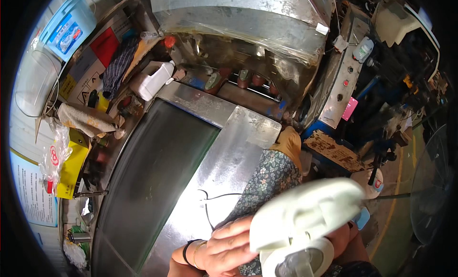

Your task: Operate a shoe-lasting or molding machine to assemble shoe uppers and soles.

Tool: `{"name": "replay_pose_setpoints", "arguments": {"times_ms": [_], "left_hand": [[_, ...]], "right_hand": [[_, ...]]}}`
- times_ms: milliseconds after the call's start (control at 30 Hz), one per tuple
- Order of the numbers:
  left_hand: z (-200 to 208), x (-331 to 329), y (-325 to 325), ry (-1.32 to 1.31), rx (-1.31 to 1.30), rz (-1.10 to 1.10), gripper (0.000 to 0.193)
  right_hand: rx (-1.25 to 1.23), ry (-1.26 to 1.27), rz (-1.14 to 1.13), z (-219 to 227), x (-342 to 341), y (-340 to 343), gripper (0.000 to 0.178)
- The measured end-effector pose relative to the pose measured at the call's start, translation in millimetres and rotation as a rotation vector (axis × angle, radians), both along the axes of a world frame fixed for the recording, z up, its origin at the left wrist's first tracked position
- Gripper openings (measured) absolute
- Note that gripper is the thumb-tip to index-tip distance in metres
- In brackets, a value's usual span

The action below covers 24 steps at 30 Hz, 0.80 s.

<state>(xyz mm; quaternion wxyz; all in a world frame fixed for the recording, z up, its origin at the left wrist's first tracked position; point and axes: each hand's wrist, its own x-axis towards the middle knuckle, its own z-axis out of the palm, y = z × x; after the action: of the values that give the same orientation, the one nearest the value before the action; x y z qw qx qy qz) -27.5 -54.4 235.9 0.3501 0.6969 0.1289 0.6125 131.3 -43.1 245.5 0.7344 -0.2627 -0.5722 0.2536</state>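
A pale green-white plastic container (310, 210) is held up close in front of me, slightly blurred. Its broad rounded upper part looks like a raised lid, hinged over a round collar with a clear piece in the middle; its exact kind is unclear. My left hand (229, 248), with a black band and a thin bracelet at the wrist, presses its fingers along the container's left side. Behind the container on the right, part of my right hand (339, 239) shows; its fingers are hidden. Floral cloth (272, 181) covers my leg beneath.
A dark conveyor belt (157, 157) runs beside a shiny metal surface (217, 157) with a thin black cord (222, 196). A white jug (151, 80) and a towel (88, 118) lie to the left. At right stands a metal control panel (341, 81).
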Motion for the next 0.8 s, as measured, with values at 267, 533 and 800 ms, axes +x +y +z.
{"name": "replay_pose_setpoints", "arguments": {"times_ms": [267, 533, 800], "left_hand": [[-38, -9, 5, -0.064, -0.524, -0.193, 0.103], [-111, 2, 39, 0.264, -0.27, 0.154, 0.064], [-185, 17, 39, 0.261, -0.213, 0.361, 0.048]], "right_hand": [[-0.271, -0.602, 0.634, -63, 45, 38, 0.097], [-0.448, -0.604, 0.463, -149, 39, 60, 0.1], [-0.567, -0.733, 0.386, -190, 40, 61, 0.093]]}}
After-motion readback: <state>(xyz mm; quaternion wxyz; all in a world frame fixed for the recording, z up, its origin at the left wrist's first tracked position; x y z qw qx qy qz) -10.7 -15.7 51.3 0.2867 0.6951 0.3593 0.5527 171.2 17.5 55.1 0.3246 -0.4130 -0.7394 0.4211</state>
